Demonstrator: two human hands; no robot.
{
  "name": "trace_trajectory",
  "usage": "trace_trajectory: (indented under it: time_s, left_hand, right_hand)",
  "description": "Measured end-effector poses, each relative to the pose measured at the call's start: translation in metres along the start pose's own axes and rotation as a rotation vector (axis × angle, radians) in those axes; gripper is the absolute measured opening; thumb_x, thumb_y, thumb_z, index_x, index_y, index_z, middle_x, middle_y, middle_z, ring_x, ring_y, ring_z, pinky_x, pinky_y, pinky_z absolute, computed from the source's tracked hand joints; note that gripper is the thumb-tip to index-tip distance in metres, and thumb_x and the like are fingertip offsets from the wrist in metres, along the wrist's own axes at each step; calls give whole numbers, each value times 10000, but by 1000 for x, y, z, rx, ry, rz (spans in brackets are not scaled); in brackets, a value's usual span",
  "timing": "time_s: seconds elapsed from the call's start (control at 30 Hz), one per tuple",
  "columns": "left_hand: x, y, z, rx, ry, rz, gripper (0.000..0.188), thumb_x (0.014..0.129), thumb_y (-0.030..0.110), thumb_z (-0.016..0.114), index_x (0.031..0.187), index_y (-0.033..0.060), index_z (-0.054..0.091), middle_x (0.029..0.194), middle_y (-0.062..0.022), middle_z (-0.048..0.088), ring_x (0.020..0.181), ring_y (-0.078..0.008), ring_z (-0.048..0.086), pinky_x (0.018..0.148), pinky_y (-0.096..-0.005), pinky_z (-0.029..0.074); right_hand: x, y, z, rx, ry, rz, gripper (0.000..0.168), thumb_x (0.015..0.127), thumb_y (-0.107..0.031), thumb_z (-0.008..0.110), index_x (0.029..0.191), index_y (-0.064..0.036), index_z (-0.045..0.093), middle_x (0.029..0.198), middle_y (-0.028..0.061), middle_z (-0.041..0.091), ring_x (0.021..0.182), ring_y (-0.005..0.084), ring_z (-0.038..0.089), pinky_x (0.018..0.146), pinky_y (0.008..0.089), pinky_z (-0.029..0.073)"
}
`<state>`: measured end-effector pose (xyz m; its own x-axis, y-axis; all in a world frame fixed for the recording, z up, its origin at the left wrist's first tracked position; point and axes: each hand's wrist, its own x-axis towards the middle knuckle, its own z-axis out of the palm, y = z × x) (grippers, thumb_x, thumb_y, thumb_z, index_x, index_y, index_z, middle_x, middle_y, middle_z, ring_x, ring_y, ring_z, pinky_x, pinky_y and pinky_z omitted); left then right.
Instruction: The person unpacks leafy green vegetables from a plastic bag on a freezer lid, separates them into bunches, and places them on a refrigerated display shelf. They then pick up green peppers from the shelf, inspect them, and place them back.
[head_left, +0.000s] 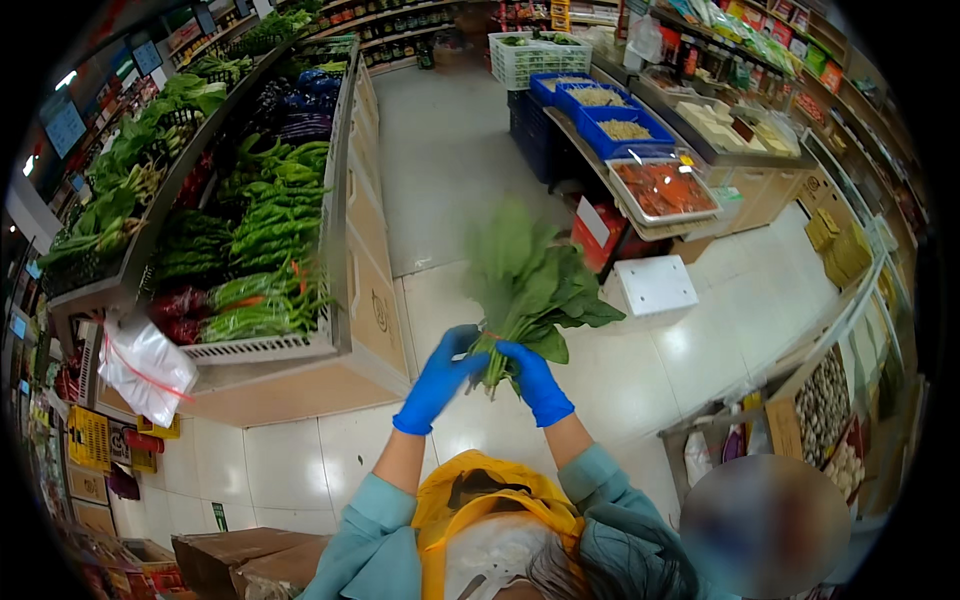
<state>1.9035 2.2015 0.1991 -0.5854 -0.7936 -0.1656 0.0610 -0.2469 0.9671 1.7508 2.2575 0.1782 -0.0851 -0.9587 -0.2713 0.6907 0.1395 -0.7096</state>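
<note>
A bunch of leafy greens (525, 285) is in front of me above the tiled floor, its leaves pointing away and its stems toward me. An orange-red tie circles the stems. My left hand (446, 375), in a blue glove, is at the left side of the stems with thumb and fingers bent around them; whether it grips firmly is unclear. My right hand (536, 382), also blue-gloved, holds the stems from the right, just below the leaves. Some of its fingers are hidden behind the bunch. The upper leaves are blurred.
Left of me, a produce stand bears green peppers (277, 202) and packaged vegetables; a roll of plastic bags (146, 367) hangs at its corner. A white foam box (655, 286) sits right, beside a table with blue baskets (622, 131). Cardboard boxes (247, 555) lie at lower left.
</note>
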Motion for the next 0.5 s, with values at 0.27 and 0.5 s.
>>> trace_trajectory:
  time_s: [0.27, 0.5]
  left_hand:
    - [213, 44, -60, 42, -293, -120, 407, 819, 397, 543, 986, 26, 554, 773, -58, 603, 622, -107, 562, 538, -203, 425]
    - [400, 72, -70, 761, 274, 40, 555, 723, 456, 621, 1081, 49, 503, 825, -143, 607, 715, -220, 617, 606, -318, 481]
  right_hand:
    - [227, -54, -51, -102, -168, -25, 444, 830, -275, 518, 1167, 8, 466, 1116, 101, 541, 991, 206, 531, 863, 333, 412]
    - [388, -142, -31, -394, -18, -89, 342, 836, -275, 547, 1074, -30, 528, 976, 72, 588, 846, 140, 571, 688, 229, 443]
